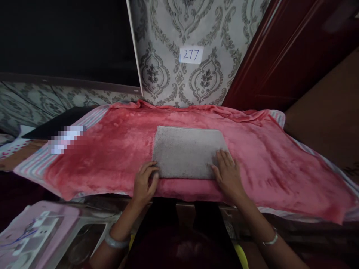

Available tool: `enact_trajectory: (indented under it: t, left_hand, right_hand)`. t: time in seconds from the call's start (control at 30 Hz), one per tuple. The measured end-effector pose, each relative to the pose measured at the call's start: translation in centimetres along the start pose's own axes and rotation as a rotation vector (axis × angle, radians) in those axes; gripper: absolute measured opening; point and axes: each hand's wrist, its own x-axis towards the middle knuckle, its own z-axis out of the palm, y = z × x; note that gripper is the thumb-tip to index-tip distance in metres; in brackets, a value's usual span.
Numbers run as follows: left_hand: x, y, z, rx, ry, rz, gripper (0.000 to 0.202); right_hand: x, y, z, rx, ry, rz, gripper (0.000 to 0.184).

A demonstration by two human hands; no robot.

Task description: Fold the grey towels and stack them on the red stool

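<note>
A folded grey towel [186, 151] lies flat in the middle of a red fleece blanket [112, 149] spread over a table. My left hand [144, 183] is at the towel's near left corner, fingers curled and pinching its edge. My right hand [228, 175] rests flat on the towel's near right corner, fingers stretched out and together. Both wrists wear bangles.
A wall with patterned wallpaper carries a paper label reading 277 [191, 55]. A dark red door [288, 52] stands at the right. A black screen [64, 37] fills the upper left. Pink-printed packaging [33, 233] lies at the lower left below the table edge.
</note>
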Motion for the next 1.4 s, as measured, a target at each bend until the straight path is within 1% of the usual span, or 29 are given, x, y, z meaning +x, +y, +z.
enact_trajectory:
  t: [0.07, 0.13, 0.17, 0.23, 0.3, 0.37, 0.43, 0.53, 0.63, 0.87, 0.97, 1.03, 1.1, 1.13, 1.17, 1.23, 1.33, 1.4]
  left_hand:
    - [2.1, -0.2, 0.2, -0.012, 0.003, -0.046, 0.026]
    - [4.5, -0.8, 1.0, 0.045, -0.018, -0.069, 0.037]
    - [5.5, -1.3, 1.7, 0.088, -0.042, -0.083, 0.043]
    - [7.1, -2.3, 3.2, 0.164, -0.138, -0.119, 0.053]
    - [7.6, -3.3, 4.5, 0.209, -0.286, -0.149, 0.059]
    - [7.3, -4.0, 5.4, 0.228, -0.402, -0.147, 0.058]
    - [6.7, -4.5, 5.7, 0.239, -0.441, -0.125, 0.056]
    - [6.1, -4.6, 5.6, 0.251, -0.432, -0.119, 0.055]
    - [6.0, -4.5, 5.3, 0.245, -0.435, -0.149, 0.056]
    - [6.4, -4.4, 5.2, 0.227, -0.457, -0.149, 0.057]
    - [6.5, -4.5, 4.9, 0.232, -0.464, -0.142, 0.056]
    - [6.9, -4.3, 4.8, 0.245, -0.475, -0.154, 0.055]
    - [7.9, -3.8, 4.7, 0.273, -0.458, -0.164, 0.054]
    - [8.6, -3.3, 4.9, 0.290, -0.438, -0.159, 0.053]
    - [9.3, -2.7, 5.1, 0.305, -0.418, -0.147, 0.053]
    - [10.9, -1.5, 5.8, 0.333, -0.409, -0.109, 0.053]
    - [12.4, -0.1, 7.1, 0.396, -0.477, -0.103, 0.055]
    - [12.5, 0.1, 7.8, 0.440, -0.537, -0.110, 0.056]
  right_hand:
    - [2.4, -3.4, -0.7, 0.065, -0.050, -0.098, 0.058]
    - [4.8, -7.3, -1.0, 0.121, -0.120, -0.210, 0.059]
    - [5.9, -9.2, -0.9, 0.140, -0.150, -0.251, 0.059]
    - [7.7, -12.3, -0.3, 0.167, -0.214, -0.329, 0.060]
    - [8.7, -14.1, 0.6, 0.185, -0.281, -0.406, 0.060]
    - [8.8, -14.5, 1.6, 0.197, -0.320, -0.458, 0.060]
    - [8.5, -13.9, 2.3, 0.195, -0.324, -0.463, 0.060]
    - [7.8, -11.5, 2.6, 0.162, -0.306, -0.406, 0.062]
    - [7.2, -7.8, 2.4, 0.103, -0.291, -0.292, 0.063]
    - [4.4, 2.6, 1.9, -0.045, -0.260, 0.038, 0.064]
    - [3.6, 5.3, 1.1, -0.053, -0.294, 0.151, 0.063]
    - [3.8, 5.8, 0.2, -0.071, -0.301, 0.213, 0.064]
    - [4.8, 4.9, -0.6, -0.071, -0.258, 0.221, 0.063]
    - [5.6, 3.9, -0.8, -0.053, -0.225, 0.188, 0.063]
    - [6.6, 2.5, -0.9, -0.023, -0.196, 0.132, 0.062]
    - [8.6, -1.1, -0.8, 0.054, -0.169, -0.023, 0.060]
    - [11.4, -6.6, 0.5, 0.121, -0.191, -0.231, 0.060]
    - [12.7, -8.9, 1.6, 0.135, -0.228, -0.316, 0.058]
